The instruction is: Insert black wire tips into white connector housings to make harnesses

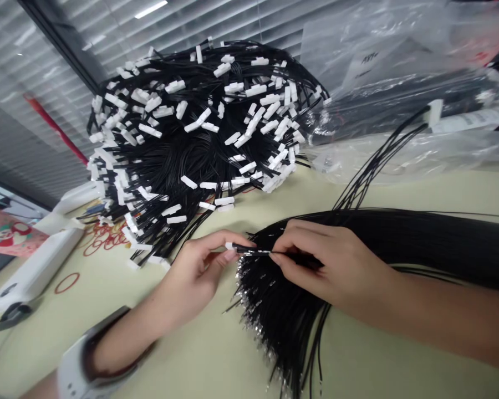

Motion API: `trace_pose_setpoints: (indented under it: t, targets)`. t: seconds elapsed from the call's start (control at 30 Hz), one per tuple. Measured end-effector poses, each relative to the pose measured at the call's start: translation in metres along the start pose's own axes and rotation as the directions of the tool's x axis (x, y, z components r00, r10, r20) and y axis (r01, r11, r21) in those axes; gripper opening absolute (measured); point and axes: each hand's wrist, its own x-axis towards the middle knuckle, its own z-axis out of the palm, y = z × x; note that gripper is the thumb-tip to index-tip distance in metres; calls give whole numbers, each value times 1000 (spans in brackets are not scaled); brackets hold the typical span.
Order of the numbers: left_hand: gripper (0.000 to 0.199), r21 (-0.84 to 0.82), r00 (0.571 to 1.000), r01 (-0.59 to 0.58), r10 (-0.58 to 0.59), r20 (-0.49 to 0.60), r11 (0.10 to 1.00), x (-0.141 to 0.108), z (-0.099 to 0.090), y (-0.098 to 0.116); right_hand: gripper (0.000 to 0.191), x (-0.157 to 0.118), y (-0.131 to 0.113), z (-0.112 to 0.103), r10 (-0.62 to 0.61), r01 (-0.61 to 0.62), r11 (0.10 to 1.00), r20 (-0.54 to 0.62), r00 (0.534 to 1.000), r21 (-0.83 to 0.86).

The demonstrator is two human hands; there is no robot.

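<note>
Between the thumb and forefinger of my left hand [202, 266] is a small white connector housing [229, 245] with short black wires coming out of its right side. My right hand [328, 260] pinches a thin black wire [263, 253] whose metal-tipped end points at the housing. Whether that tip is inside the housing is too small to tell. Just below both hands lies a thick bundle of black wires [283, 321] with silvery crimped ends fanned to the left. My right hand rests over this bundle.
A big heap of black cables with white connectors [191, 127] stands behind my hands. Clear plastic bags [378, 83] lie at the back right. On the left are a white power strip [37, 269], its plug [14, 316] and red rubber bands [67, 283]. Window blinds [58, 111] rise behind.
</note>
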Motion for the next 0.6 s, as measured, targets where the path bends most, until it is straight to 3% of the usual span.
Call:
trace_pose_setpoints:
  t: [0.3, 0.6]
  targets:
    - [16, -147, 998, 56, -57, -4, 988, -1, 5, 6, 22, -1, 1, 6, -81, 99, 958, 78, 994, -267]
    - [15, -337, 997, 63, -48, 52, 939, 1, 7, 8, 22, -1, 1, 3, -180, 196, 972, 120, 976, -129]
